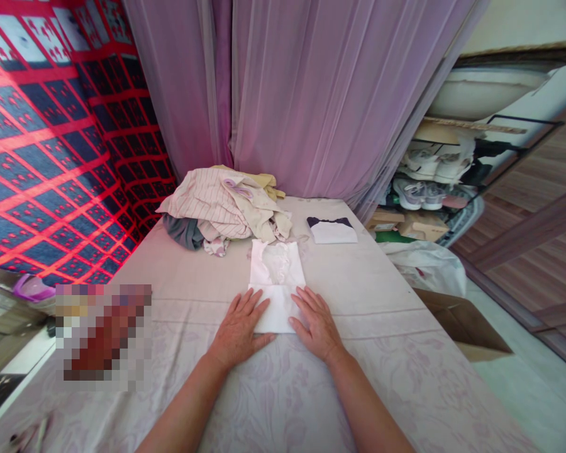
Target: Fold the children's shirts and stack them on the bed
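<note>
A small white garment (277, 277) lies flat on the pale patterned bed sheet (368, 296), its near end folded over. My left hand (239, 327) rests flat on the folded end's left side, fingers spread. My right hand (316, 322) lies flat on its right side, fingers stretched out. Both hands press the fabric and hold nothing. Behind the garment sits a heap of unfolded clothes (221, 211), striped and beige. A folded white and dark piece (332, 230) lies to the right of the heap.
Purple curtains (311, 94) hang behind the bed. A red and blue patterned cloth (51, 145) covers the left wall. To the right stand a shelf with shoes (429, 182), a white plastic bag (424, 267) and an open cardboard box (466, 321) on the floor.
</note>
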A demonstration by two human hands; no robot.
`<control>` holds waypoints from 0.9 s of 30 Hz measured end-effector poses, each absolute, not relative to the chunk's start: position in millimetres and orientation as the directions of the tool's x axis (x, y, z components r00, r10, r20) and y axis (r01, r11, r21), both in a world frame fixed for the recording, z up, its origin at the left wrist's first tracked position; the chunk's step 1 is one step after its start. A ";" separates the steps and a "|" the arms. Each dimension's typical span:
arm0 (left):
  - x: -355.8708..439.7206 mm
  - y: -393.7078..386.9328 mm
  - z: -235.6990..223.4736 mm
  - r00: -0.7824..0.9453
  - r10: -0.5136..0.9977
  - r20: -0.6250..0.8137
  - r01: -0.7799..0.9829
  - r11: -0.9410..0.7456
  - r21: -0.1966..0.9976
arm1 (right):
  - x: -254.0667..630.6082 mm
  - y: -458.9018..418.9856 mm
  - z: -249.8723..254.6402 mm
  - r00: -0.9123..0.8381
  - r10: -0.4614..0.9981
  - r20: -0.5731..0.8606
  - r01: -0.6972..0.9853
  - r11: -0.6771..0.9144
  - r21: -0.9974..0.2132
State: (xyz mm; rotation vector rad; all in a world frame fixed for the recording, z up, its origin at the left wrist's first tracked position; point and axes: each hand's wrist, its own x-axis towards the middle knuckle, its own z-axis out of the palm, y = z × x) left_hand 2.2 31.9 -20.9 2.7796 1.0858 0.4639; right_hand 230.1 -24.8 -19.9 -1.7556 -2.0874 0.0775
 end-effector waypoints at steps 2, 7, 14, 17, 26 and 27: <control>2.2 30.4 -17.8 0.684 0.683 0.255 0.637 -0.730 0.246 | 230.2 -29.9 -18.3 -0.159 0.947 0.280 0.922 0.244 -0.302; 2.1 26.4 -10.9 0.673 0.687 0.274 0.612 -0.726 0.314 | 228.7 -40.1 -14.5 -0.234 0.949 0.212 0.900 0.294 -0.323; 3.7 26.3 -10.1 0.674 0.682 0.283 0.597 -0.729 0.335 | 227.3 -40.4 -14.2 -0.226 0.957 0.182 0.902 0.277 -0.332; 4.1 27.3 -11.5 0.670 0.678 0.300 0.594 -0.733 0.332 | 227.6 -39.9 -16.9 -0.233 0.951 0.204 0.902 0.290 -0.320; 5.3 29.7 -14.0 0.647 0.688 0.329 0.588 -0.724 0.361 | 226.4 -39.4 -19.4 -0.258 0.932 0.255 0.912 0.322 -0.254; 5.2 29.8 -13.7 0.639 0.697 0.325 0.592 -0.716 0.371 | 226.2 -38.9 -19.7 -0.253 0.932 0.259 0.916 0.317 -0.246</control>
